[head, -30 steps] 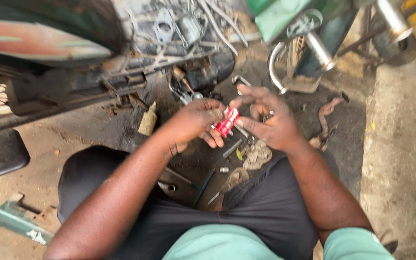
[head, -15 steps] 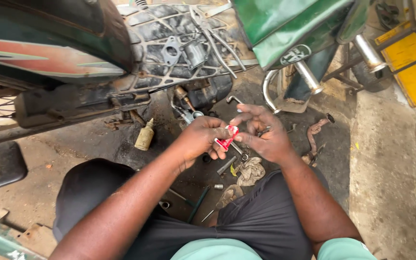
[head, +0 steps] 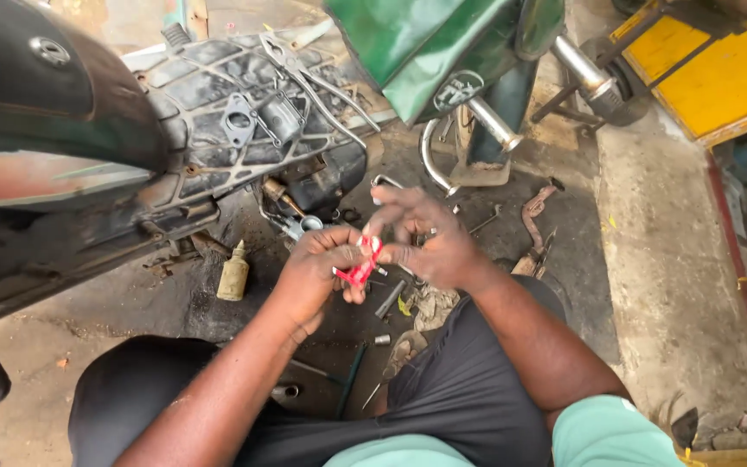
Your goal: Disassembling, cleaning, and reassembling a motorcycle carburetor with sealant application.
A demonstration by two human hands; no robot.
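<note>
Roadside repair workshop: stripped scooter (panels off), tools on oily ground.

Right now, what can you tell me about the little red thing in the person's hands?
The small red crumpled packet looks like thin plastic or foil with pale patches. It is tilted, held over the dirty ground, pinched between the left hand and the right hand, whose fingers cover part of it. Whether it is torn open cannot be seen.

Red packet, green scooter panel, yellow platform, dull yellowish bottle.
</note>
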